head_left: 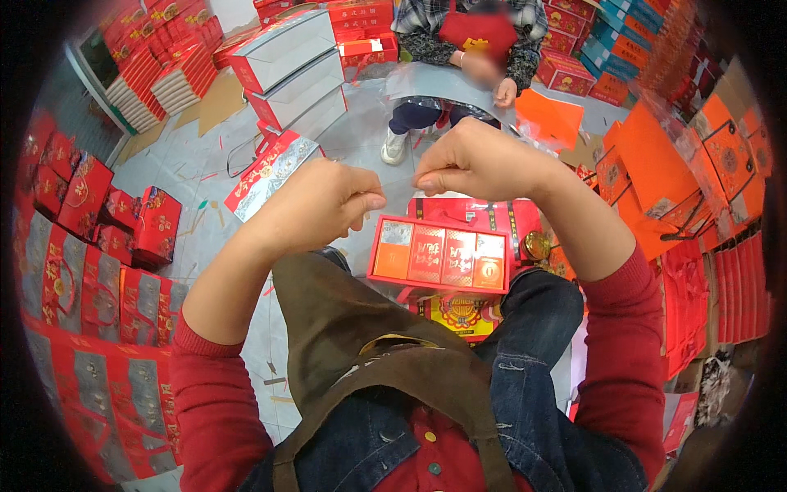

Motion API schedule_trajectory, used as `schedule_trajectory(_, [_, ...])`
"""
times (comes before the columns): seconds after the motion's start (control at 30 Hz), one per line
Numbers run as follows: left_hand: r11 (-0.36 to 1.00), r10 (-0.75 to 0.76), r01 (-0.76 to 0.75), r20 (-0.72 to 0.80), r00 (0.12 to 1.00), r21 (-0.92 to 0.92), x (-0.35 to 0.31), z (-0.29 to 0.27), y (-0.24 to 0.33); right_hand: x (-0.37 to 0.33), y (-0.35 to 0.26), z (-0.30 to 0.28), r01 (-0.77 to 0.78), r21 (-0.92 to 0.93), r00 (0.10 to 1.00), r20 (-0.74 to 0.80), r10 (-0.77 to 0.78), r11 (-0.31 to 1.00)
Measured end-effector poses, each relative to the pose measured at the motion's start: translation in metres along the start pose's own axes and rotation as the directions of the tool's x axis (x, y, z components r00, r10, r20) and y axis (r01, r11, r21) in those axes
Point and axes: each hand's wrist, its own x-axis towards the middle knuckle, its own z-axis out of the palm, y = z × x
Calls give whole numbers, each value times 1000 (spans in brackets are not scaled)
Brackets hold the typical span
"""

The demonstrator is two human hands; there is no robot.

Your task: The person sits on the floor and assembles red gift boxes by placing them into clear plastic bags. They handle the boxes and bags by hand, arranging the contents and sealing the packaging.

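Note:
Both hands are raised in front of me, a short gap apart, above a red gift box. My left hand point(324, 201) is closed in a pinch, thumb against the fingers. Facing it, my right hand point(479, 164) pinches likewise, wrist bent. Something thin and clear may stretch between them, but I cannot make it out. The open red gift box point(385, 287) sits by my knees, tilted a little. Several small red and orange boxes point(426, 250) stand side by side inside it. Neither hand touches it. Behind it lies a red package with dark bands point(520, 217).
A co-worker's hand point(505, 93) is at a grey surface point(438, 82) opposite. White-sided boxes point(287, 74) are stacked at far left. A red carton point(270, 172) lies beside my left hand. Red gift boxes point(86, 197) line the left; orange bags point(652, 160) crowd the right.

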Motion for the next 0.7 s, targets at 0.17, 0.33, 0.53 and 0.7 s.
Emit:
schedule_trajectory(0.17, [1000,17,-16,48,999,-21,7,6,0,-2,8,1,-40,52,993,111,34,998])
schedule_trajectory(0.33, [949,-12,40,91,996,-314,17,14,-13,17,13,7,94,44,990,98,-98,995])
schedule_trajectory(0.53, [954,-32,72,139,990,-290,24,2,-1,-16,30,-7,-132,316,990,-13,143,940])
schedule_trajectory(0.7, [935,-81,122,132,988,-334,39,4,10,-4,30,-3,-72,308,992,-75,100,949])
